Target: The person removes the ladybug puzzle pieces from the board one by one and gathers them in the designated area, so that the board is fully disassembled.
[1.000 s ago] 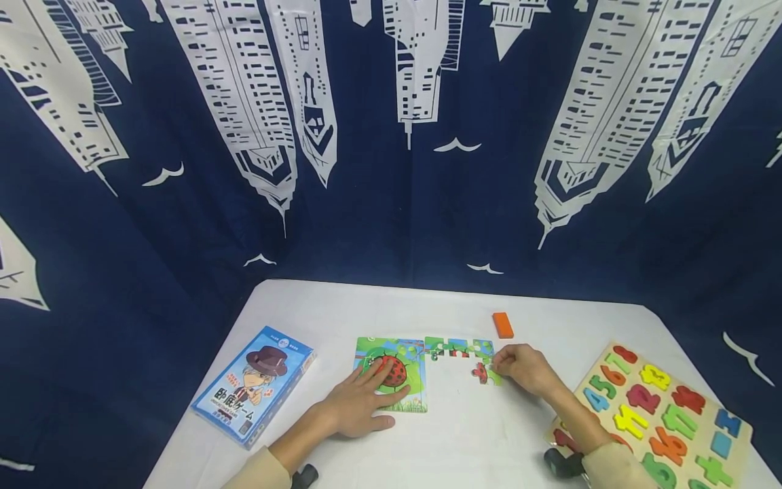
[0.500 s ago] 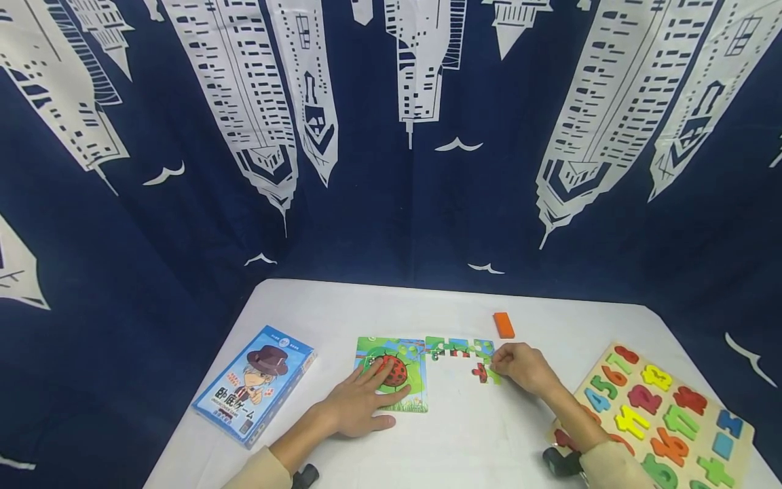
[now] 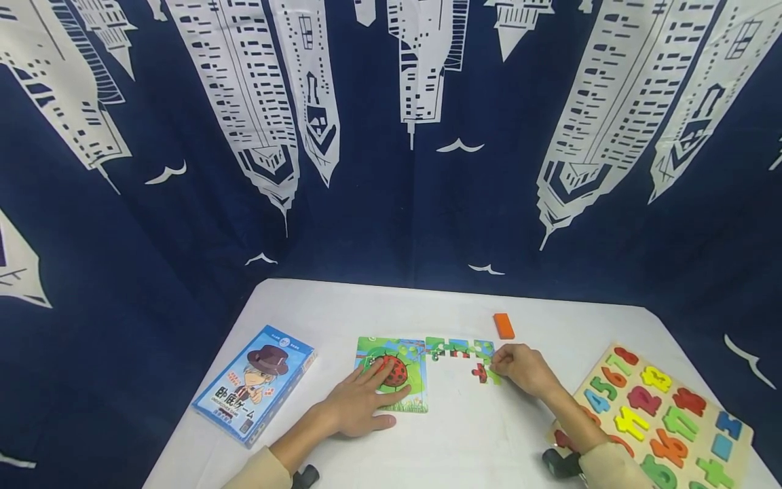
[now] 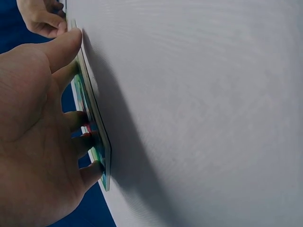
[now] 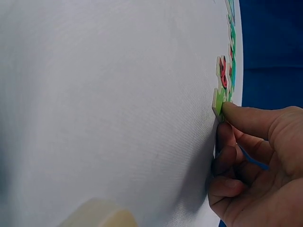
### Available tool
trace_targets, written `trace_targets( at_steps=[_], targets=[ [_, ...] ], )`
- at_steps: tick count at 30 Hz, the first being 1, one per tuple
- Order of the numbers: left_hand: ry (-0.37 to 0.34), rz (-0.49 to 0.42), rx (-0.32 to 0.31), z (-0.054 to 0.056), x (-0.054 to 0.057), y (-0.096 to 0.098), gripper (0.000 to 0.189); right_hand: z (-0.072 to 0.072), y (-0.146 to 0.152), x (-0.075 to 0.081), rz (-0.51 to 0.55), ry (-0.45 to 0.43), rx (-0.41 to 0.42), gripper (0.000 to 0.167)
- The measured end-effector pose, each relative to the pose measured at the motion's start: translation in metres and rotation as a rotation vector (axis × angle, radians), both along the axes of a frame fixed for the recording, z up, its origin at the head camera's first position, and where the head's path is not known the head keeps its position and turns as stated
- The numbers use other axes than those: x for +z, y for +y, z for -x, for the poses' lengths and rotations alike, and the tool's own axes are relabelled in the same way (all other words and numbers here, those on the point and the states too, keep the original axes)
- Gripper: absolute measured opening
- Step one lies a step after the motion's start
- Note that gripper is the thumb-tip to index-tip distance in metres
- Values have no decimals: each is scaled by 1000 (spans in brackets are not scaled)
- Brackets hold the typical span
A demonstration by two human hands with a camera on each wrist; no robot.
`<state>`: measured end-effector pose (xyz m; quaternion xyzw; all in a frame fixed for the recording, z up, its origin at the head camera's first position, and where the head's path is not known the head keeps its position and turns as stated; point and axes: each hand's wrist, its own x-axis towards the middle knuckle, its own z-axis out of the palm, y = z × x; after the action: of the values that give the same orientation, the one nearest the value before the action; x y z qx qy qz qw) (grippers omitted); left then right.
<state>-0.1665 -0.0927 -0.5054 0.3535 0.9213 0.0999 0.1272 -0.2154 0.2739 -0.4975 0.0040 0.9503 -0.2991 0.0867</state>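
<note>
My left hand (image 3: 356, 406) lies with spread fingers on a ladybug picture board (image 3: 417, 388), pressing it to the table. The left wrist view shows the fingertips on the printed face and the thumb near the edge of the board (image 4: 105, 161). My right hand (image 3: 524, 369) pinches a puzzle piece (image 3: 480, 373), green with a red ladybug part, at its right edge. In the right wrist view, the thumb lies against the green edge of the piece (image 5: 218, 100), with the other fingers curled below. Above it runs a row of joined puzzle pieces (image 3: 458, 344), next to the board.
An orange block (image 3: 504, 326) lies beyond the right hand. At the left stands a blue game box (image 3: 256, 384) with a cartoon figure. A wooden number board (image 3: 666, 414) is under the right forearm's side. A dark blue printed curtain (image 3: 379, 224) hangs behind the white table (image 3: 452, 448).
</note>
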Motion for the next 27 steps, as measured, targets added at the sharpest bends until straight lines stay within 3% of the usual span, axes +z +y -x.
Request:
trace_targets(
  at_steps=[11,18,27],
  targets=[
    [-9,-36,9,-1,-4,0,58,1,1,-1,-5,4,17,9],
    [-33,-105,36,1,-4,0,55,1,0,1,1,45,17,8],
    [-29,-190,51,5,-3,-3,51,2,-40,7,120,85,82,6]
  ],
)
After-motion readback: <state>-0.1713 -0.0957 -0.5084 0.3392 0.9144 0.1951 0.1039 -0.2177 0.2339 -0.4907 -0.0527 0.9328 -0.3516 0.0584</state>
